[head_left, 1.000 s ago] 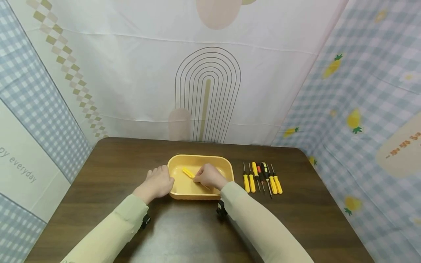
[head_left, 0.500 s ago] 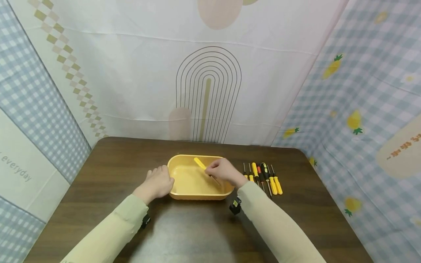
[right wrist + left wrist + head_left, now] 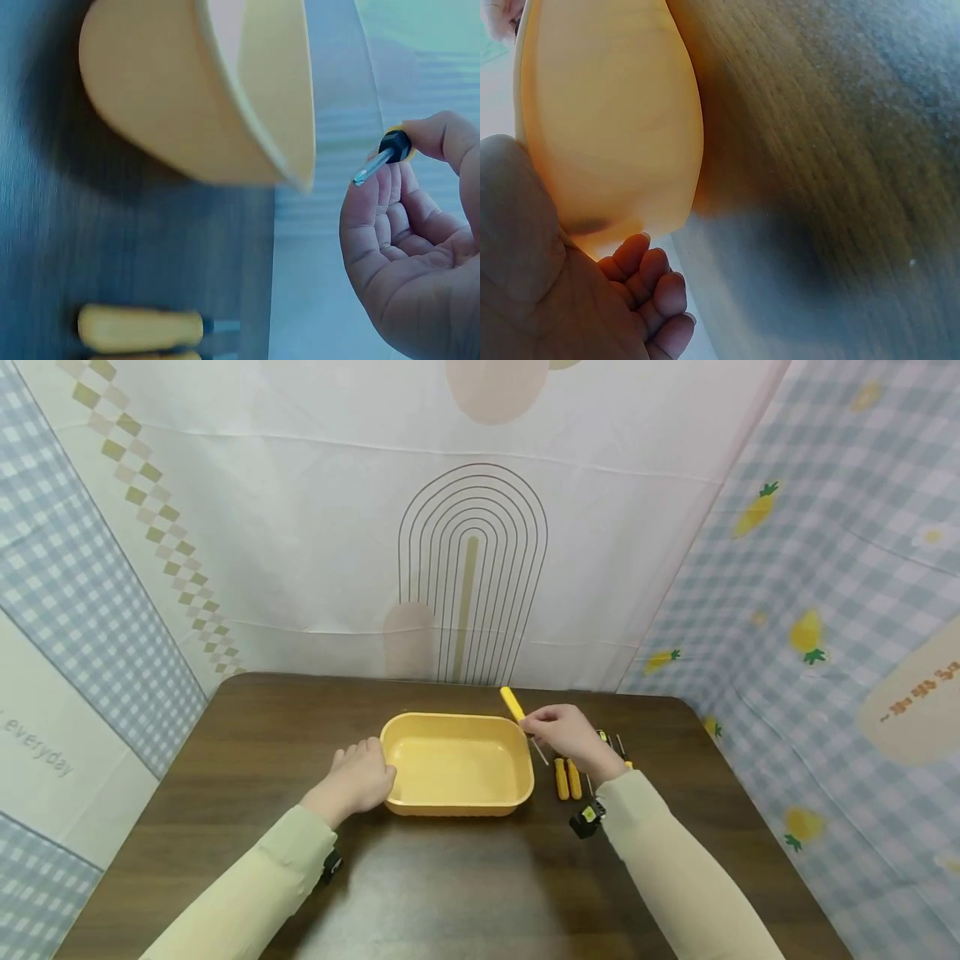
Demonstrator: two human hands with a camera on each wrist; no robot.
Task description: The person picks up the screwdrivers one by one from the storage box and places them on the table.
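Observation:
My right hand (image 3: 572,737) pinches a screwdriver (image 3: 512,702) with a yellow handle. It is held above the table, just past the right end of a yellow plastic bin (image 3: 457,810). In the right wrist view, thumb and fingertips grip the screwdriver (image 3: 382,163) near its black collar, and the metal tip points out of the hand. My left hand (image 3: 354,778) holds the left end of the bin. In the left wrist view, the thumb lies along the rim and the curled fingers (image 3: 656,274) sit at the end wall of the bin (image 3: 622,112).
Several screwdrivers lie in a row right of the bin; yellow handles (image 3: 562,779) show, while the right hand and sleeve cover others. The dark wooden table (image 3: 450,893) ends at a patterned cloth (image 3: 337,543) behind and more cloth at both sides.
The right hand has lifted the yellow screwdriver out of the bin and carried it rightward past the rim. The bin's inside now shows bare. The left hand stays put.

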